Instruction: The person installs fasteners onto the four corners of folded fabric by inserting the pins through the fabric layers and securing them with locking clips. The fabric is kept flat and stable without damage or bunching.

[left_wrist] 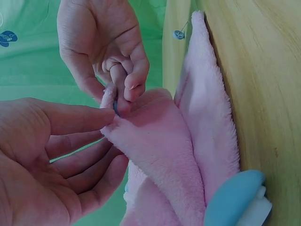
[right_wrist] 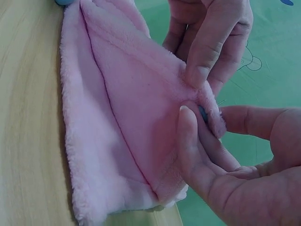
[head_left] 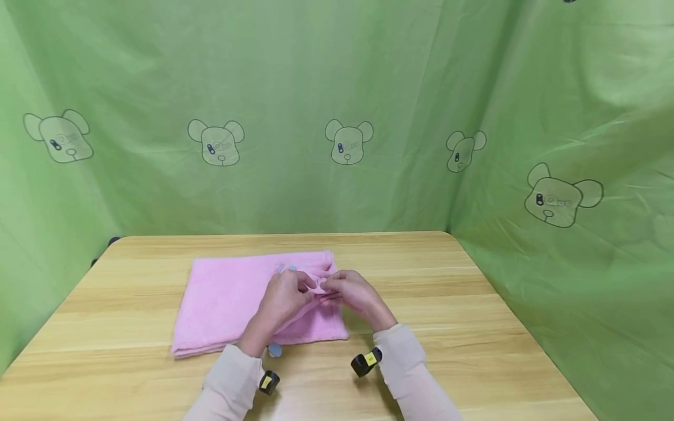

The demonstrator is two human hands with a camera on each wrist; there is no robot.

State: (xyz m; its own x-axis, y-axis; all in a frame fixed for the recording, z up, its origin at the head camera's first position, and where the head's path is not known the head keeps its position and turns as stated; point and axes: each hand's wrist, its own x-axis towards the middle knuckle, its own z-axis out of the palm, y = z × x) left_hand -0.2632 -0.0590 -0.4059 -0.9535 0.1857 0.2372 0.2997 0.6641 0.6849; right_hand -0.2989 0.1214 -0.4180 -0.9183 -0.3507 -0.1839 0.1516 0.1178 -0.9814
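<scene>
A pink fleece blanket (head_left: 226,298) lies folded on the table, its right part lifted and creased. My left hand (head_left: 284,298) pinches the lifted edge between thumb and fingers. Facing it, my right hand (head_left: 355,292) grips the same edge, one finger tucked inside the fold. Between the fingertips a small blue piece (right_wrist: 203,113) shows against the fleece, mostly hidden by cloth and fingers. Thin needle-like lines stick out beside it in the right wrist view. A round blue cap with a white base (left_wrist: 235,197) rests by the blanket's near edge.
A small blue-headed pin (left_wrist: 178,34) appears beyond the blanket's far end in the left wrist view. Light blue spots (head_left: 292,268) show behind my left hand. The wooden table (head_left: 421,327) is enclosed by green curtains (head_left: 284,193) with bear outlines.
</scene>
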